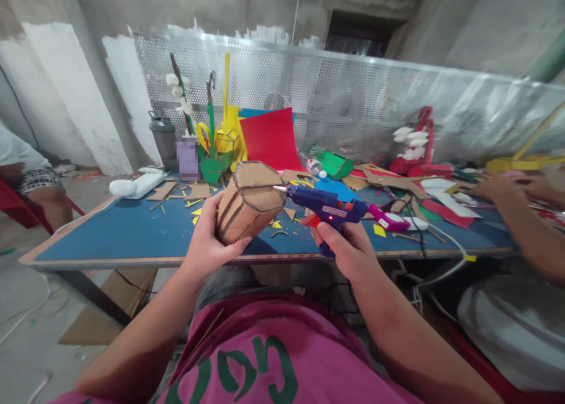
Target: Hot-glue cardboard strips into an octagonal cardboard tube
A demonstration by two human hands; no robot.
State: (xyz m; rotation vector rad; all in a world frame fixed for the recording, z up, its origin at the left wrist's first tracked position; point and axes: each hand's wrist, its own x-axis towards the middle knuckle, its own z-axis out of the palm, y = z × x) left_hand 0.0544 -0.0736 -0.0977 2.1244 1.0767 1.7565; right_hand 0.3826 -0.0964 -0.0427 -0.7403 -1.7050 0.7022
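Note:
A brown cardboard box with several angled sides [253, 207] is held up over the front of the table by my left hand [209, 239]. Dark lines run along the seams of this box. My right hand [348, 242] grips a blue glue gun [329, 207] with a small red light lit on its side. Its pale nozzle points left and lies at the box's upper right edge; whether it touches the cardboard I cannot tell. My right fingers wrap the handle, near the orange-red trigger.
Cardboard scraps and cut paper litter the blue table [110, 239]. Behind stand a red sheet [270, 139], a green pot [216, 167], a dark bottle [163, 139] and a white power strip [139, 183]. A co-worker's arm [525, 221] reaches in at right; another person sits at left.

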